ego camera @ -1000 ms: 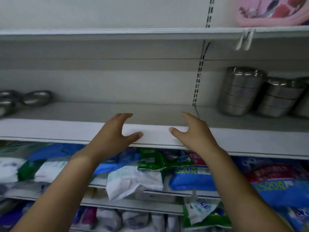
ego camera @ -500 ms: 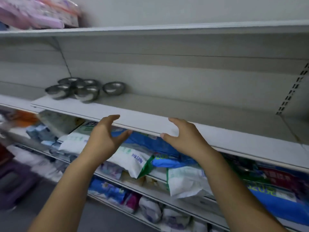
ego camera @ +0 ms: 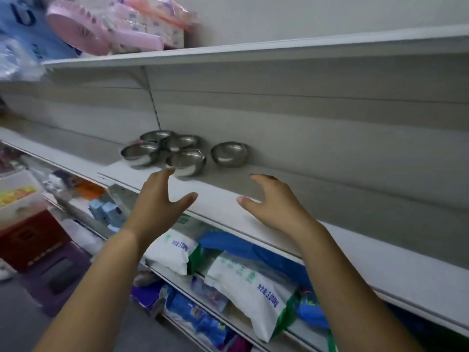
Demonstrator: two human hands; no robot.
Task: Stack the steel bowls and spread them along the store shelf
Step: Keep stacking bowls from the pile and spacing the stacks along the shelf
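Observation:
Several loose steel bowls stand on the white middle shelf (ego camera: pixel 330 199). A tight cluster holds the front bowl (ego camera: pixel 186 161), a left bowl (ego camera: pixel 139 154) and others behind. One bowl (ego camera: pixel 229 153) stands apart to the right. My left hand (ego camera: pixel 160 203) hovers open, its fingertips just in front of the cluster's front bowl. My right hand (ego camera: pixel 274 203) is open too, over the shelf's front edge, right of and nearer than the single bowl. Neither hand touches a bowl.
The shelf above (ego camera: pixel 228 50) carries pink plastic ware (ego camera: pixel 76 29) and wrapped packs. Below the bowl shelf lie white bags (ego camera: pixel 253 293) and blue packs. Boxes and a crate (ego camera: pixel 28 240) stand on the floor at left.
The view has swung left along the shelf, from stacked bowls at right to the loose bowls. Both hands, still open, have come close to the loose bowls.

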